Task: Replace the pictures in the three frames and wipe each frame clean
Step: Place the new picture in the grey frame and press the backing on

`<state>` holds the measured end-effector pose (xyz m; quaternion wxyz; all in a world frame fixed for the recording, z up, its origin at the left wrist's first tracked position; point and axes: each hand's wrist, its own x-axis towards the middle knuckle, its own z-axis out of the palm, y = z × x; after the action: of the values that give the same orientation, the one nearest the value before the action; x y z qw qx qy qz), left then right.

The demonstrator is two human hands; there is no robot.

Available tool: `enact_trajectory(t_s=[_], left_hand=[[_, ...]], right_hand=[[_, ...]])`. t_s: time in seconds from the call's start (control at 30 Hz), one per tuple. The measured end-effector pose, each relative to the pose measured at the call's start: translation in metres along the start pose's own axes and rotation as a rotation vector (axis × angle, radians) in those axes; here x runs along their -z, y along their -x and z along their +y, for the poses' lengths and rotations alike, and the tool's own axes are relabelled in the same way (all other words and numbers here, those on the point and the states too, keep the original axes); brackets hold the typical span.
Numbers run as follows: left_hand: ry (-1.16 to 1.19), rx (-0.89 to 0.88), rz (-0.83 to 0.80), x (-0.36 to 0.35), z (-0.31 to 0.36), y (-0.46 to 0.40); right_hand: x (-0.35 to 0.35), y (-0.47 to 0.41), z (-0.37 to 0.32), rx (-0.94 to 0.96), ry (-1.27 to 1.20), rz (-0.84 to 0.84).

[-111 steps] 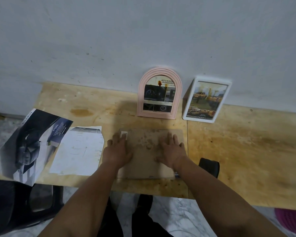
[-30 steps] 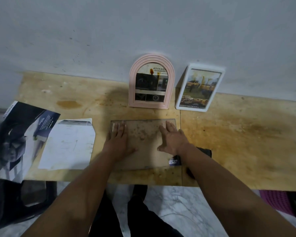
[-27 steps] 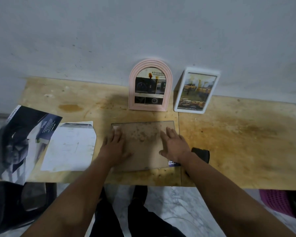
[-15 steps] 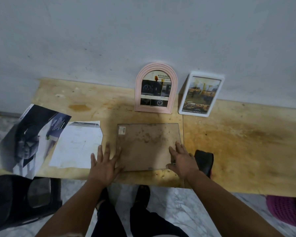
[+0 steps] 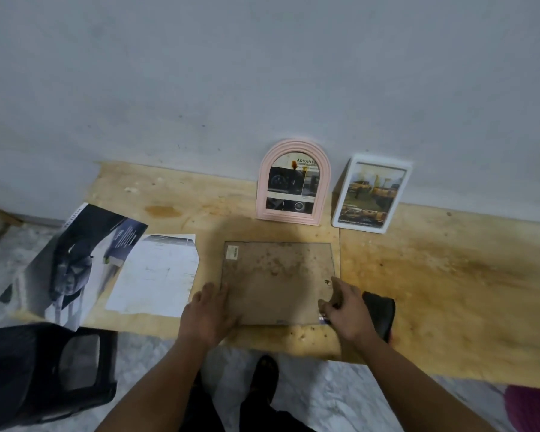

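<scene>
Fingers first: we are curling our right hand around the near right corner of the brown backing board, thumb and fingertips pinching its edge, while our left hand is gripping the near left corner, fingers bent over the edge. Between our two hands the board is lying flat, back side up, on the wooden table, a small label at its far left corner. Whether a frame is sitting beneath it, we are not able to tell.

Just right of our right hand, a dark object is peeking out; possibly a cloth, too hidden to say. Beyond the board, the pink arched frame and the white frame are standing against the wall, each showing a picture. Left of our left hand, a white sheet and a dark brochure are lying spread.

Judging by that, we are working on the third frame, with closing and wiping probably remaining.
</scene>
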<state>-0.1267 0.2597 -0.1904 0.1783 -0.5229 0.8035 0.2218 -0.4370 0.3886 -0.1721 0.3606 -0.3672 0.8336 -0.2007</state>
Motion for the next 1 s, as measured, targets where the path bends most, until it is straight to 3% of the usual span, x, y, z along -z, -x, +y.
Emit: enact_trajectory(t_s=[0.2,0.3,0.4,0.47,0.67,0.87,1.0], left_hand=[[0.371,0.178,-0.095,0.007,0.014,-0.007],[0.565,0.193,-0.092,0.019,0.01,-0.003],[0.574,0.154,-0.118,0.035,0.01,-0.002],[0.598,0.149,-0.123,0.05,0.006,-0.002],[0.967,0.16,-0.086,0.114,-0.01,-0.003],[0.963,0.011,0.059,0.161,-0.007,-0.008],[1.159,0.038,0.134,0.172,0.002,-0.011]], right_hand=[[0.004,0.01,0.001,-0.258,-0.552,-0.02],[0.015,0.012,-0.001,-0.249,-0.515,-0.062],[0.025,0.01,0.001,-0.239,-0.544,-0.078],[0.034,0.01,-0.001,-0.263,-0.593,-0.091],[0.08,0.004,-0.039,-0.313,-0.851,-0.11],[0.11,-0.014,-0.055,-0.208,-0.912,-0.175],[0.113,-0.017,-0.061,-0.117,-0.89,-0.15]])
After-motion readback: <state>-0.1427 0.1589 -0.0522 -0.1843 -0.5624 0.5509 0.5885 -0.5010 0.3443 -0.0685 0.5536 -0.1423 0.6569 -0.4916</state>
